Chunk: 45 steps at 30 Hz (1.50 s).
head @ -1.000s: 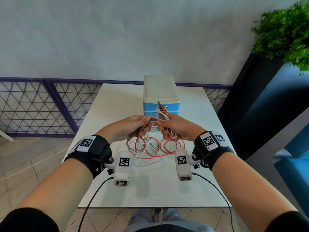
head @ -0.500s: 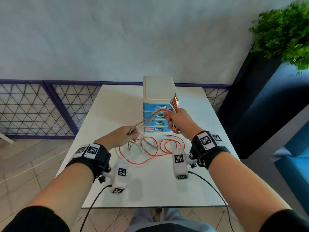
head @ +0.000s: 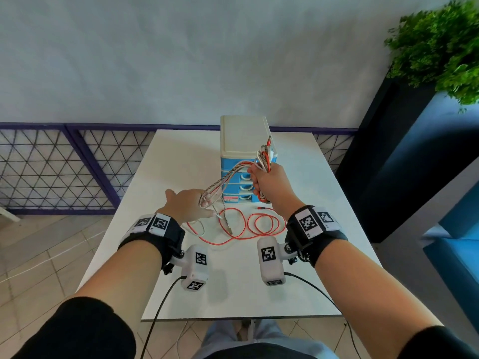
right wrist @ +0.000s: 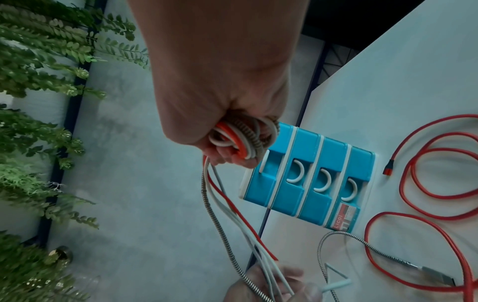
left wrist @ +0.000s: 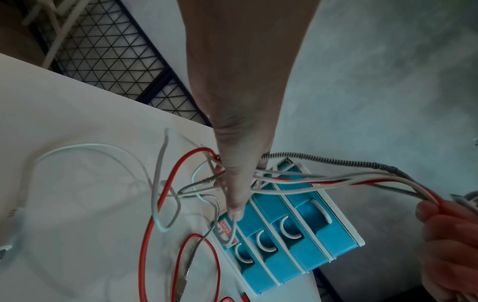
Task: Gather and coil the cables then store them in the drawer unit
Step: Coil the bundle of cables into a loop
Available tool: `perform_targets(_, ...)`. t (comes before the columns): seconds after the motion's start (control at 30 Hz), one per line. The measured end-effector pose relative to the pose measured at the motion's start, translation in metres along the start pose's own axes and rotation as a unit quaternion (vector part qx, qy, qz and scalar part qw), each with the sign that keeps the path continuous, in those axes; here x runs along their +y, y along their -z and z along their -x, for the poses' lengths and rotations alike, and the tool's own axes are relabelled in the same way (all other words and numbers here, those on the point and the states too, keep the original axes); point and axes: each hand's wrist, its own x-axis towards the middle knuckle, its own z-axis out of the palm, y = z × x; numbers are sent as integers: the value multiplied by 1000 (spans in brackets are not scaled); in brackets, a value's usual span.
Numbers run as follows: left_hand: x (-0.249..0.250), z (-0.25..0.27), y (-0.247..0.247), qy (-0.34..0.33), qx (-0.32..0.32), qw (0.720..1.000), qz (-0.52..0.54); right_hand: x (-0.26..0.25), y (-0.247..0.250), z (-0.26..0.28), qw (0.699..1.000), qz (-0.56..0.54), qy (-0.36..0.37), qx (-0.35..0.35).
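Observation:
My right hand (head: 267,181) is raised in front of the blue drawer unit (head: 243,141) and grips a coiled bundle of red, white and braided cables (head: 265,158). In the right wrist view the coil (right wrist: 240,141) fills that fist. From there several strands (head: 225,181) stretch down and left to my left hand (head: 189,206), where they run between its fingers (left wrist: 235,204). The loose tails lie on the white table (head: 233,281): red loops (head: 261,224), a braided cable with a plug (right wrist: 388,257) and a white cable (left wrist: 77,147). The unit's drawers (right wrist: 310,179) are all closed.
The drawer unit stands at the table's far middle. A purple mesh railing (head: 51,164) runs behind and to the left. A dark planter (head: 388,151) with a green plant (head: 440,47) is at the right, beside a blue seat (head: 461,255).
My hands have drawn apart. The right hand rose toward the drawer unit with the coil. The left hand slid left and down along the strands, pulling them straight, and the tangle on the table thinned.

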Motion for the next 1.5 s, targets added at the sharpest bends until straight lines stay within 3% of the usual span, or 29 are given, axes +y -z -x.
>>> perform_targets(0.17,3,-1,5,45,-42,990,126,0,-2,0,1000,18,7,2)
perform_targets(0.3,4,-2,12,117,-72,923,360,-1,0,0,999,43,12,-6)
perform_targets(0.47,-19,1,9,71,-112,899,417,-11,10,-4,998,64,27,-12)
perform_targets(0.53,-19,0,11,57,-102,904,411,-13,9,-4,997,69,32,-13)
perform_targets(0.63,-21,-6,10,93,-19,935,342,-15,5,-2,994,96,46,-16)
perform_targets(0.73,-40,-11,-5,103,16,961,256,-24,6,-2,995,75,64,2)
perform_targets(0.83,-51,-10,-17,126,36,951,282,-38,15,-9,994,70,79,12)
perform_targets(0.93,-45,-8,-20,122,65,966,220,-45,16,-10,995,57,77,1)
perform_targets(1.03,-35,3,-14,139,14,989,40,-50,16,-6,997,20,69,-3)
perform_targets(1.13,-33,8,-13,147,-37,988,-15,-49,22,-6,998,-3,65,-5)
perform_targets(1.27,-31,10,-16,140,-35,985,-94,-43,20,-9,997,-39,63,12)
perform_targets(1.37,-39,8,-16,162,-29,986,-37,-42,21,-8,996,-52,65,16)
perform_targets(1.5,-46,8,-13,154,-3,976,156,-39,24,-8,996,-60,64,24)
